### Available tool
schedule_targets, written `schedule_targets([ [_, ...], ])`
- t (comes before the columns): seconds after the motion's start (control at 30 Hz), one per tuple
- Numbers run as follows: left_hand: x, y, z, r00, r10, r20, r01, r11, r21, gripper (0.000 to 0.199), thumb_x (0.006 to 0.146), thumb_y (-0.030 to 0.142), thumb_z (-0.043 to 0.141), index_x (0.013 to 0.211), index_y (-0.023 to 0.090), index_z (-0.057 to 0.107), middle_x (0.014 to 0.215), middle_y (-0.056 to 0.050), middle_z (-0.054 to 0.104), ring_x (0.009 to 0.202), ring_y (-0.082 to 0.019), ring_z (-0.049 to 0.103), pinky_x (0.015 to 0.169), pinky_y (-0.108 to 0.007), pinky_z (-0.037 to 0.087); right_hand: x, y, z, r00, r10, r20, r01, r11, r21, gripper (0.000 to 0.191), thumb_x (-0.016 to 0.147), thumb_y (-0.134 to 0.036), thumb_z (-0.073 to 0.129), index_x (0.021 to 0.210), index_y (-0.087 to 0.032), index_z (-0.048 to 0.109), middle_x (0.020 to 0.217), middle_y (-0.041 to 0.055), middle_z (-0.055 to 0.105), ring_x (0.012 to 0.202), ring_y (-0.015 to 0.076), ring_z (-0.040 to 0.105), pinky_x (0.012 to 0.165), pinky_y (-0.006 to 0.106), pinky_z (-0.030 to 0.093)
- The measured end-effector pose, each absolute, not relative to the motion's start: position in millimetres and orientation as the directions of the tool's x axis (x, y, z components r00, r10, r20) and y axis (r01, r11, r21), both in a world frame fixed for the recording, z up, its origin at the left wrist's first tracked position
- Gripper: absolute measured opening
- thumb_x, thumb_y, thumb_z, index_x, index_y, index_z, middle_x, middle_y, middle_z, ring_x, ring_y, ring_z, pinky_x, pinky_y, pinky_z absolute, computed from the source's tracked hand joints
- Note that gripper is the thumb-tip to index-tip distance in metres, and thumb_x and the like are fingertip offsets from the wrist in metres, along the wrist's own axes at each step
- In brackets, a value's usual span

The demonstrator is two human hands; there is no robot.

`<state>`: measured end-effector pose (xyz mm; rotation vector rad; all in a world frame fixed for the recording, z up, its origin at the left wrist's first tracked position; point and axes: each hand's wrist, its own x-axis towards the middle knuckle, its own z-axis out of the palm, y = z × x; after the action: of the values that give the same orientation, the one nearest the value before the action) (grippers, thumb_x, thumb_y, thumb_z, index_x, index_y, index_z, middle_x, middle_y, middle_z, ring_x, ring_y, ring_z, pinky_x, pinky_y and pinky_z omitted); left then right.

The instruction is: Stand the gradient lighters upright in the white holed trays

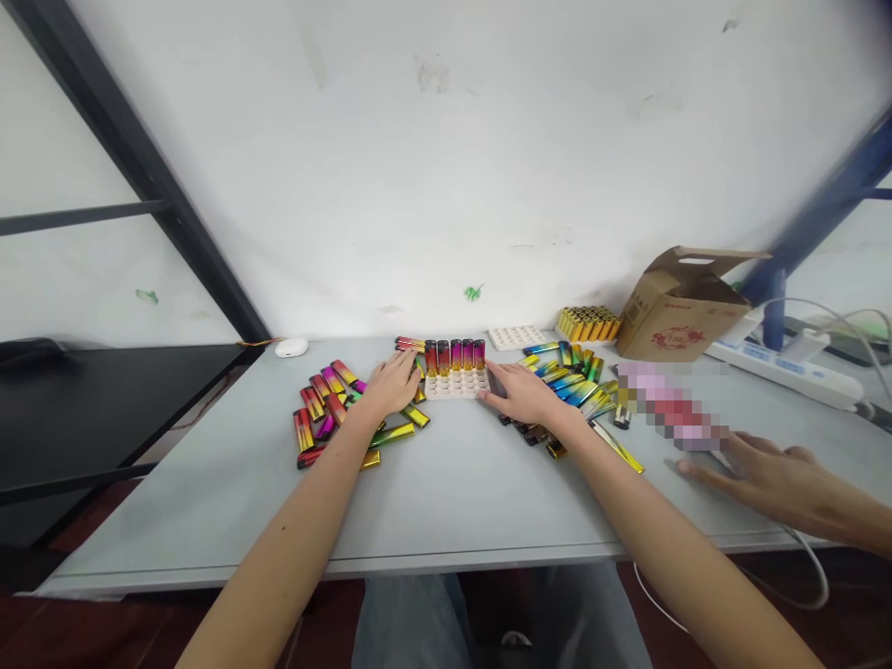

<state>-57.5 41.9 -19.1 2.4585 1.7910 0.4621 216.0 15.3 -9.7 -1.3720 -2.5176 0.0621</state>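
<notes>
Between my two hands stands a white tray (pixel 456 386) with round holes. Several upright red, purple and yellow lighter-like cylinders (pixel 456 358) fill its back part, while the front holes are bare. My left hand (pixel 392 383) rests at the tray's left side, over the edge of a pile of colourful cylinders (pixel 338 395), fingers stretched out. At the tray's right side lies my right hand (pixel 519 392), fingers spread, the thumb near the tray's corner. Another pile, of blue, yellow and green cylinders (pixel 571 386), lies beside and behind it. Neither hand visibly holds anything.
Another person's hand (pixel 780 474) reaches in from the right, by a blurred pink object (pixel 669 404). Behind are an empty white tray (pixel 516 337), a filled yellow tray (pixel 589 323), an open cardboard box (pixel 679 311) and a power strip (pixel 787 370). A white case (pixel 291 347) lies back left.
</notes>
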Motion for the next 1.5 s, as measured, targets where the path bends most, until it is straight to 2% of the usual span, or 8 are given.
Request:
schedule_targets([
  [0.17,-58,45,-22,0.271,0.938,0.218,0.926,-0.316,0.206,0.054,0.096,0.038,0.025,0.143,0.015,0.036,0.149,-0.012,0.04,0.138,-0.025,0.035,0.11,-0.043,0.03,216,14,-10,-0.499,0.836,0.229,0.813,0.543,-0.209,0.067,0.091,-0.049,0.047,0.143,-0.009,0.037,0.126,0.0197,0.06,0.118,0.0337,0.053,0.099,0.043,0.039],
  [0.37,-61,50,-27,0.252,0.935,0.249,0.929,-0.306,0.209,0.051,0.095,0.04,0.028,0.139,0.017,0.042,0.146,-0.012,0.044,0.133,-0.028,0.042,0.108,-0.044,0.033,225,17,8,-0.241,0.901,0.361,0.728,0.413,-0.547,0.052,0.092,-0.048,0.046,0.132,-0.015,0.051,0.133,0.0126,0.057,0.122,0.027,0.053,0.1,0.04,0.043],
  [0.5,-63,52,-30,0.26,0.927,0.27,0.928,-0.317,0.197,0.05,0.095,0.041,0.028,0.137,0.018,0.044,0.144,-0.012,0.046,0.132,-0.028,0.043,0.108,-0.043,0.034,250,-7,24,-0.126,0.892,0.434,0.686,0.394,-0.612,0.041,0.09,-0.044,0.051,0.122,-0.019,0.06,0.124,0.0095,0.064,0.117,0.0252,0.058,0.1,0.041,0.045],
  [0.63,-63,51,-30,0.269,0.925,0.269,0.926,-0.325,0.191,0.05,0.095,0.041,0.028,0.135,0.018,0.046,0.143,-0.012,0.047,0.131,-0.028,0.044,0.108,-0.042,0.035,288,-47,28,-0.127,0.913,0.389,0.733,0.35,-0.584,0.036,0.09,-0.047,0.052,0.114,-0.024,0.066,0.12,0.0059,0.067,0.114,0.0265,0.06,0.098,0.042,0.047],
  [0.83,-59,45,-25,0.246,0.923,0.296,0.927,-0.313,0.205,0.047,0.093,0.041,0.033,0.131,0.018,0.048,0.145,-0.014,0.043,0.13,-0.029,0.045,0.107,-0.044,0.037,303,-42,14,-0.137,0.94,0.312,0.791,0.293,-0.536,0.036,0.09,-0.044,0.05,0.113,-0.02,0.064,0.118,0.0078,0.067,0.11,0.0269,0.061,0.094,0.043,0.049],
  [1.07,-58,41,-21,0.251,0.942,0.225,0.931,-0.298,0.211,0.057,0.095,0.043,0.029,0.145,0.016,0.034,0.152,-0.013,0.036,0.14,-0.027,0.032,0.112,-0.043,0.028,248,11,1,-0.16,0.906,0.392,0.787,0.357,-0.503,0.039,0.089,-0.038,0.051,0.121,-0.017,0.059,0.126,0.0113,0.062,0.12,0.0275,0.054,0.102,0.042,0.042],
  [1.27,-59,41,-22,0.231,0.955,0.187,0.933,-0.272,0.237,0.06,0.095,0.047,0.027,0.145,0.016,0.033,0.155,-0.013,0.029,0.143,-0.027,0.026,0.113,-0.044,0.024,239,24,-13,-0.205,0.879,0.43,0.783,0.411,-0.467,0.044,0.09,-0.038,0.048,0.127,-0.015,0.054,0.131,0.0129,0.057,0.124,0.0281,0.049,0.104,0.043,0.038],
  [1.5,-63,56,-18,0.202,0.953,0.227,0.882,-0.278,0.381,0.045,0.095,0.034,0.027,0.134,0.019,0.045,0.141,-0.011,0.047,0.129,-0.025,0.046,0.103,-0.04,0.039,237,20,-20,-0.249,0.879,0.407,0.769,0.435,-0.468,0.045,0.092,-0.038,0.046,0.128,-0.012,0.052,0.13,0.0146,0.057,0.12,0.0273,0.052,0.103,0.041,0.04],
])
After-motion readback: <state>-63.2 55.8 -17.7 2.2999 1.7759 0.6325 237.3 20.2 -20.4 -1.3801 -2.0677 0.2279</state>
